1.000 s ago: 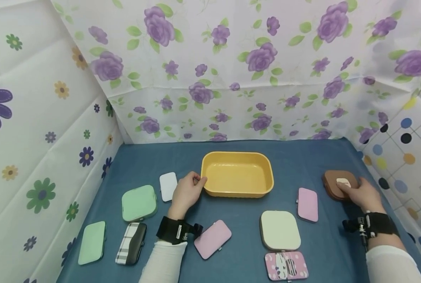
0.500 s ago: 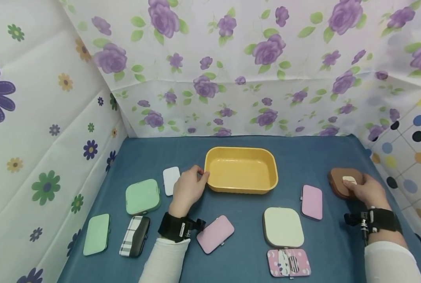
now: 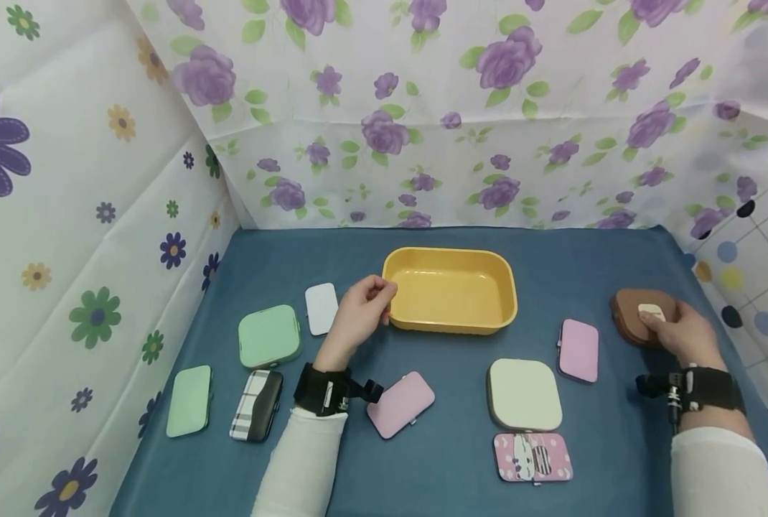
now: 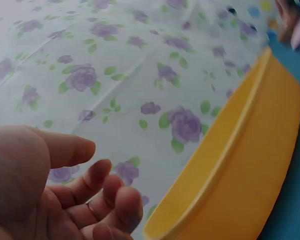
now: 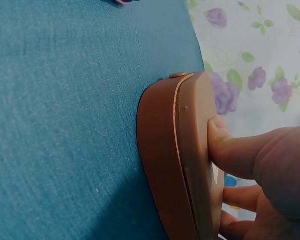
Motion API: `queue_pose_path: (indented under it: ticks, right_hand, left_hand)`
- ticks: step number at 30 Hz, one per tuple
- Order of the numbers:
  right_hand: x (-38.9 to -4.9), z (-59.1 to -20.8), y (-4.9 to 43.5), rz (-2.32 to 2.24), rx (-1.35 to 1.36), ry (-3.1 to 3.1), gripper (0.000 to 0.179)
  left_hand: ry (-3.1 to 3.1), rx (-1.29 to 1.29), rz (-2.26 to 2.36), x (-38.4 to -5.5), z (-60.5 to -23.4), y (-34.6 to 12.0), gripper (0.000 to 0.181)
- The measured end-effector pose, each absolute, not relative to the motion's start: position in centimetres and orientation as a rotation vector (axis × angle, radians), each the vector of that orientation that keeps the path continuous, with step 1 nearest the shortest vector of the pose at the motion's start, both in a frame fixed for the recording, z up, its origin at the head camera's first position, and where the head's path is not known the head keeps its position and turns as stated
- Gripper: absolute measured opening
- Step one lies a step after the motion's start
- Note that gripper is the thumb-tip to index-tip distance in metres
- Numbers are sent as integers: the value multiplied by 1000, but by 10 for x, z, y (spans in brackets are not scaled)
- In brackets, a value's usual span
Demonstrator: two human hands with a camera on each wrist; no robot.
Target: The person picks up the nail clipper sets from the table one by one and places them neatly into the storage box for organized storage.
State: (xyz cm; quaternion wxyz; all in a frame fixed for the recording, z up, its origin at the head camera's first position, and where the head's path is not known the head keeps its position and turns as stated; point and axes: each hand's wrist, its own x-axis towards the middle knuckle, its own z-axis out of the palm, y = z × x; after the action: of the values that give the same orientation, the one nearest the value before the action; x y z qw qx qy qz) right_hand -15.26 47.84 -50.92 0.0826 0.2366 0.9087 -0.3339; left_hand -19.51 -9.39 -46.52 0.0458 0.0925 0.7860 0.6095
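A yellow plastic tray [image 3: 450, 328] with rounded corners lies at the back centre. My left hand [image 3: 361, 312] is at its left rim, fingers loosely bent; the left wrist view has thumb and fingers spread apart with nothing between them, beside the tray wall [image 4: 245, 165]. Far to the right, my right hand [image 3: 690, 336] grips a brown case [image 3: 632, 305] with a cream label. Its thumb presses the lid and the other fingers are at the far side, partly hidden. In the right wrist view, the brown case [image 5: 162, 145] shows a lid seam and a small button.
Left of the tray lie a white case [image 3: 321, 309], green cases [image 3: 269, 336] [image 3: 189, 402] and a plaid-and-black case [image 3: 257, 406]. Pink cases [image 3: 401, 404] [image 3: 578, 350], a cream case [image 3: 525, 395] and a cartoon case [image 3: 532, 457] lie nearer. Floral cloth walls [image 3: 448, 172] enclose the blue table.
The head view has tilted, so everything sits higher and farther right in the frame. Both hands stay at their places, the right on the brown case, the left by the tray.
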Motion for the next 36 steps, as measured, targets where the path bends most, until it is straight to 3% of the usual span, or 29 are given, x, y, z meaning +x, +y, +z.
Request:
queue_pose_path:
  ticks: [8, 20, 26, 36]
  right_hand:
    - [-153, -507, 477, -964, 701, 2736, 100]
    - [-158, -501, 472, -969, 792, 2692, 98]
    - [-158, -500, 470, -1060, 916, 2597, 99]
    - [-152, -500, 465, -1124, 961, 2680, 102]
  left_hand:
    - [2163, 238, 2012, -199, -463, -93, 30]
    - [2681, 99, 1578, -203, -489, -95, 24]
    - [2699, 45, 1423, -202, -495, -97, 32]
    - [2710, 72, 1368, -204, -495, -96, 29]
